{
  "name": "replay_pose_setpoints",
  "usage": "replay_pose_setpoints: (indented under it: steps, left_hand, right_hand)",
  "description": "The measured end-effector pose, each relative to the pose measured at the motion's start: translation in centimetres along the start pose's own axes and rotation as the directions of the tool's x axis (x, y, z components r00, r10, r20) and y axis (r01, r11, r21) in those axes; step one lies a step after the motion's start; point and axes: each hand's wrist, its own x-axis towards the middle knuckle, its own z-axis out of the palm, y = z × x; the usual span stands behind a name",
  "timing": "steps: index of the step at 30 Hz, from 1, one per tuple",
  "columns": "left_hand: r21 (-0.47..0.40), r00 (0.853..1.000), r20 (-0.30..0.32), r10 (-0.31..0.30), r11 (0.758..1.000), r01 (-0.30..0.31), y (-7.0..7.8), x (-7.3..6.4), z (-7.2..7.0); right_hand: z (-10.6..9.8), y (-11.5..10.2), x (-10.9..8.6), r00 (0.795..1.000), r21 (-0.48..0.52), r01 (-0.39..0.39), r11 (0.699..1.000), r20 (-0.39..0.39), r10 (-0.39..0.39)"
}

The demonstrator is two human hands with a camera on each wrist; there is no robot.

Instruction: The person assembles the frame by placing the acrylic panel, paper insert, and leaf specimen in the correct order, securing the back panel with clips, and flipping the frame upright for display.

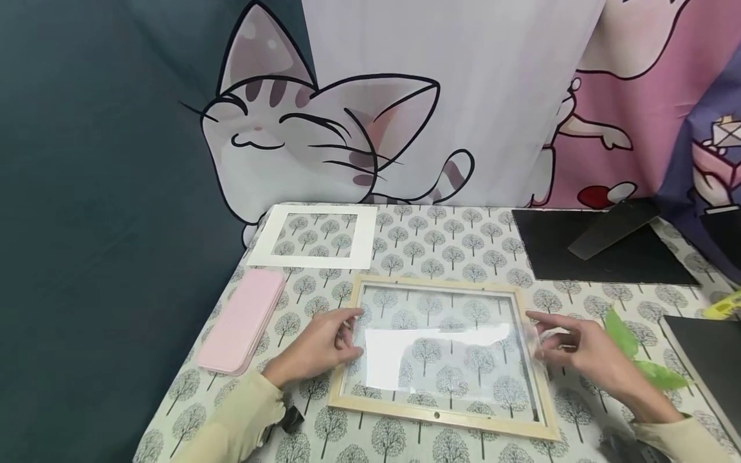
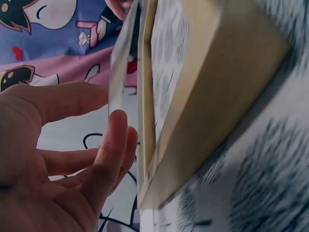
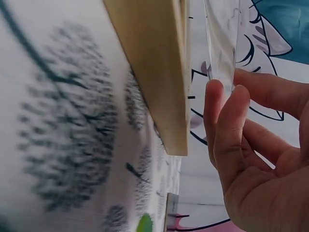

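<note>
A clear transparent sheet [image 1: 440, 350] spans between my two hands, just above a light wooden picture frame [image 1: 463, 421] lying on the table. By its left edge my left hand [image 1: 318, 344] pinches the sheet; my right hand [image 1: 590, 350] grips the opposite edge. In the left wrist view, thumb and fingers meet on the edge of the sheet [image 2: 117, 72], which stands apart from the frame's side [image 2: 231, 63]. The right wrist view likewise has a gap between the sheet [image 3: 222, 43] and the frame [image 3: 152, 67]. Tree-patterned cloth shows through the frame.
A white mat border [image 1: 312, 262] lies at the back left, a pink case [image 1: 243, 321] below it. At the back right is a black backing board with a stand [image 1: 608, 244]. Green leaves [image 1: 657, 373], a dark panel [image 1: 709, 360] and a yellow tool [image 1: 723, 305] lie at right.
</note>
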Motion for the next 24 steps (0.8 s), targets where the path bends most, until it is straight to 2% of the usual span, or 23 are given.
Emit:
replay_pose_setpoints:
  steps: [3, 5, 13, 17, 24]
  left_hand:
    - [0.046, 1.0, 0.009, 0.024, 0.999, -0.024, 0.2, -0.5, 0.4]
    - [0.106, 0.999, 0.011, 0.03, 0.994, -0.031, 0.2, -0.7, 0.6]
    - [0.274, 1.0, 0.003, -0.01, 0.962, 0.009, 0.5, -0.7, 1.1]
    - [0.302, 1.0, -0.002, -0.019, 0.953, 0.019, 0.7, -0.6, 1.1]
    - [0.299, 0.999, -0.026, -0.04, 0.953, 0.046, 0.6, -0.1, 1.2]
  right_hand:
    - [0.3, 0.2, -0.7, 1.0, -0.036, -0.009, 0.999, -0.022, 0.009]
    - [0.4, 0.3, -1.1, 0.999, -0.054, -0.02, 0.998, -0.033, 0.018]
    - [1.3, 0.5, -1.1, 0.998, -0.033, 0.009, 0.999, -0.057, -0.011]
    - [1.6, 0.5, -0.9, 0.998, -0.009, 0.033, 0.999, -0.06, -0.033]
    - [2.2, 0.3, -0.6, 0.994, -0.053, 0.055, 0.997, -0.095, -0.06]
